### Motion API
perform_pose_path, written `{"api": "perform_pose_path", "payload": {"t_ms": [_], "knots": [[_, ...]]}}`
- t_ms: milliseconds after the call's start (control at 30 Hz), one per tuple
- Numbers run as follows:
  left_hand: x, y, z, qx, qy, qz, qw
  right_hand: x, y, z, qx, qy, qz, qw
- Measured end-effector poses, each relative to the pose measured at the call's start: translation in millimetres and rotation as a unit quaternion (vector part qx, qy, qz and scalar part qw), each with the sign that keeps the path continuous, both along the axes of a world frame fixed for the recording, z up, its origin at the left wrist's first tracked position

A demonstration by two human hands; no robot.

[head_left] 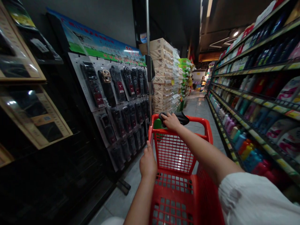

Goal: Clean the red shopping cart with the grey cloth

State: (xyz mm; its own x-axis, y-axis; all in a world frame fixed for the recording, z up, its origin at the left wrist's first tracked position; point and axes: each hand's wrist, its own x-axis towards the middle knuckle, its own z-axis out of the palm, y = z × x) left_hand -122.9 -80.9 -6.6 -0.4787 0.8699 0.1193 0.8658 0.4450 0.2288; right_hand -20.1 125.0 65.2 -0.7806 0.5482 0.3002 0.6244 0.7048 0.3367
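Supermarket aisle: blister packs (pixel 117 93) hang on the left, bottle shelving (pixel 257 103) runs along the right, tiled floor between. Red basket trolley (pixel 174 153) stands directly ahead. Left hand (pixel 148 163) is closed on its left rim, thumb on top. Right hand (pixel 172 121) lies over a dark item (pixel 182 118) on the front rim, fingers curled; whether they clasp it cannot be told. Judgement: lattice plastic, stiff and light; take hold at the thick rim, not the mesh. Dark item looks soft and limp
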Motion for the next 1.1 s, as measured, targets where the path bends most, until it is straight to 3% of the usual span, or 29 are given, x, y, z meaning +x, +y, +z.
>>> {"api": "perform_pose_path", "payload": {"t_ms": [200, 367, 500, 633, 733, 867, 1000, 1100], "knots": [[1, 1, 3.5, 0.0, -0.009, -0.005, 1.0, 66, 10, 1.7, -0.051, 0.059, 0.026, 0.997], [2, 1, 4.9, 0.013, -0.011, -0.009, 1.0, 119, 24, -4.1, -0.119, 0.213, -0.103, 0.964], [4, 3, 1.8, 0.023, 0.005, -0.007, 1.0, 122, 29, -0.9, -0.159, 0.255, -0.235, 0.924], [3, 5, -2.4, 0.027, 0.015, 0.002, 1.0, 104, 31, 3.6, -0.156, 0.258, -0.274, 0.913], [2, 6, -4.5, 0.025, 0.015, 0.012, 1.0, 92, 32, 4.0, -0.159, 0.258, -0.253, 0.919], [-1, 5, -4.8, 0.027, 0.018, 0.021, 0.999, 79, 26, -0.3, -0.111, 0.241, -0.159, 0.951], [-1, 4, -1.9, 0.023, 0.015, 0.022, 0.999, 72, 2, -12.3, -0.069, 0.17, -0.024, 0.983], [-1, 3, 0.1, 0.021, 0.01, 0.02, 1.0, 70, -22, -26.4, -0.101, 0.1, 0.031, 0.989]]}}
